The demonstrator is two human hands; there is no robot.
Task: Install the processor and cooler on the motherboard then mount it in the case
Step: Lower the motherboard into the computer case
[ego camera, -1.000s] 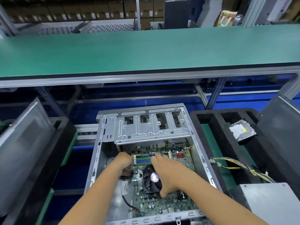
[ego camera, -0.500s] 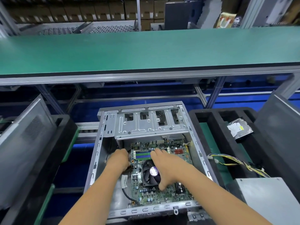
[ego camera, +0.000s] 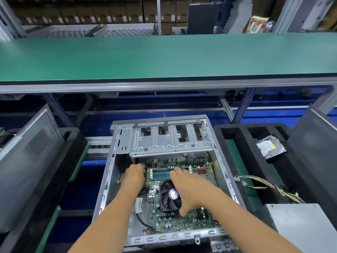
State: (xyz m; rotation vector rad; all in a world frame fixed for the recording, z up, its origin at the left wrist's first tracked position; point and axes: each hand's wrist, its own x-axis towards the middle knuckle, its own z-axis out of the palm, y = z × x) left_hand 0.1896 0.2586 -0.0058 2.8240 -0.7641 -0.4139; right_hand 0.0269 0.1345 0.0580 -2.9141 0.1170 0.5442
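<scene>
Right hand (ego camera: 193, 189) spread over the cooler (ego camera: 168, 195): fingertips reaching past the fan onto the memory slots (ego camera: 161, 175), thumb hooked down at the cooler's near right corner, palm covering the fan's right side. Fingers fairly straight, splayed wide, pressing or bracing rather than clearly clamping. Left hand (ego camera: 134, 177) at the motherboard's (ego camera: 175, 218) left edge, knuckles up, fingers curled down between board and case wall; cannot tell what they hold, if anything. Motherboard lying flat inside the open case (ego camera: 116, 147), cooler fan mounted near the board's middle, drive cage (ego camera: 169, 143) above the board's far edge. Black cable (ego camera: 144, 220) looping at the board's near left corner. Beyond the case's right wall, a black foam tray (ego camera: 237, 136) with a hard drive (ego camera: 270, 147) and a bundle of yellow wires (ego camera: 264, 185); grey power supply (ego camera: 302, 225) at the near right. Green conveyor belt (ego camera: 164, 57) across the far side.
</scene>
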